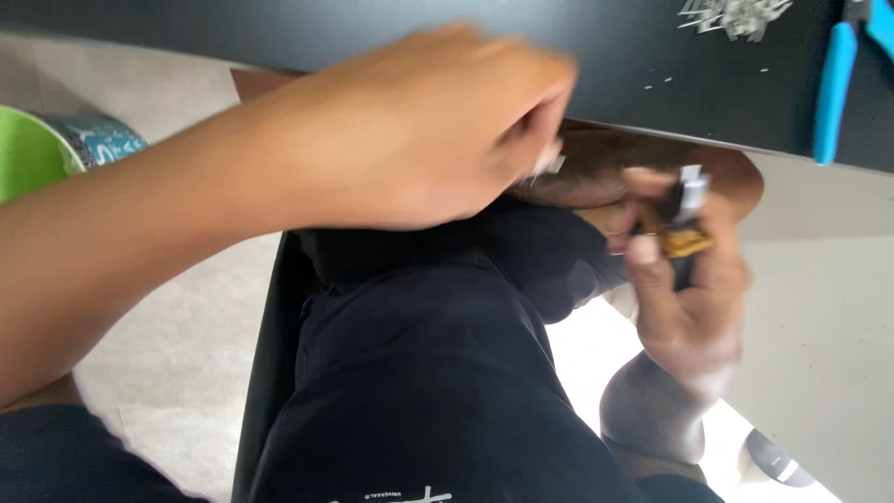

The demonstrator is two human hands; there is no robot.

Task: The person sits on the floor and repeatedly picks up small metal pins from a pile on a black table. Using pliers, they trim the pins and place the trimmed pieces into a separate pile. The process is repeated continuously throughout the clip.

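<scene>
Looks like you're at a home hobby bench or small electronics workspace, not a proper factory floor. You've got a plain black desk (652,56) with a pile of tiny metal bits (736,17) scattered on it and blue-handled pliers (838,84) lying nearby. Pale tiled floor (186,335) underneath, and something bright green (28,149) sitting off to your left.

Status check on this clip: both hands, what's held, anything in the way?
Left hand blurred, pinching a small pale piece. Right hand closed on a small black, silver and gold part. Black table edge just above; blue-handled pliers lying on it, untouched.
</scene>
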